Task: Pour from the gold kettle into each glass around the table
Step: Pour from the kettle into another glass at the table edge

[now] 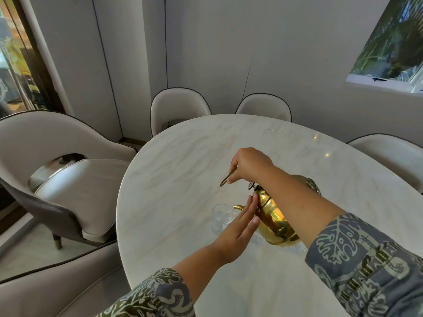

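Now, right hand (pixel 248 164): raised, fingers clamped on kettle handle (pixel 228 177).
Left hand (pixel 240 221): flat, fingers together against lid.
Kettle (pixel 274 219): tipped left, spout (pixel 239 207) over glass (pixel 222 216).

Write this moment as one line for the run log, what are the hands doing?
right hand: grips handle, tilts gold kettle | left hand: flat against kettle lid side | spout: over glass | stream: cannot tell

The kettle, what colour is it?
Shiny gold all over; the kettle shows best in the head view, tilted toward a clear glass.
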A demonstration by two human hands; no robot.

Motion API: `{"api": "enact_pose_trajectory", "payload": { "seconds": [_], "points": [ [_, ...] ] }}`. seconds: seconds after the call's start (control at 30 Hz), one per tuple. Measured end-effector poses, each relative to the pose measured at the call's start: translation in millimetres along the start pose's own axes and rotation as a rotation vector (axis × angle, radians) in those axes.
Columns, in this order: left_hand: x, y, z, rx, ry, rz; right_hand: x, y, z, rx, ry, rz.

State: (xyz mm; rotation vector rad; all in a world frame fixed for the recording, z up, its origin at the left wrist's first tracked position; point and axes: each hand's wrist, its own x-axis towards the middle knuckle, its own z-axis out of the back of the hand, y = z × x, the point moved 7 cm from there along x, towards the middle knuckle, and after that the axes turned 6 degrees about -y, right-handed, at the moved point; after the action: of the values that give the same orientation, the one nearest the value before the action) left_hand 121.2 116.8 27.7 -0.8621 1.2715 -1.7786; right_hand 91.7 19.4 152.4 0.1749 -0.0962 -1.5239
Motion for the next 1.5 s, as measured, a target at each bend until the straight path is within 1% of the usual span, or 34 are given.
{"api": "enact_pose_trajectory", "payload": {
  "seconds": [0.47,0.7,1.13,1.33,1.5],
  "points": [
    [3.7,2.5,-2.1,0.005,0.005,-0.008,1.1,-2.7,0.2,0.011,-0.011,0.012],
    [-0.2,-2.1,-1.2,0.022,0.040,-0.032,-4.2,-12.2,3.8,0.069,-0.034,-0.005],
    [-5.3,5.2,-9.8,0.259,0.142,-0.051,-32.5,-53.5,2.3,0.270,-0.172,-0.091],
    [-8.4,5.5,-10.5,0.376,0.150,-0.096,-48.6,-71.9,0.8,0.396,-0.291,-0.135],
    [-14.1,3.3,-11.3,0.468,0.157,-0.105,-60.7,-85.2,-5.6,0.529,-0.355,-0.164]
  ]
}}
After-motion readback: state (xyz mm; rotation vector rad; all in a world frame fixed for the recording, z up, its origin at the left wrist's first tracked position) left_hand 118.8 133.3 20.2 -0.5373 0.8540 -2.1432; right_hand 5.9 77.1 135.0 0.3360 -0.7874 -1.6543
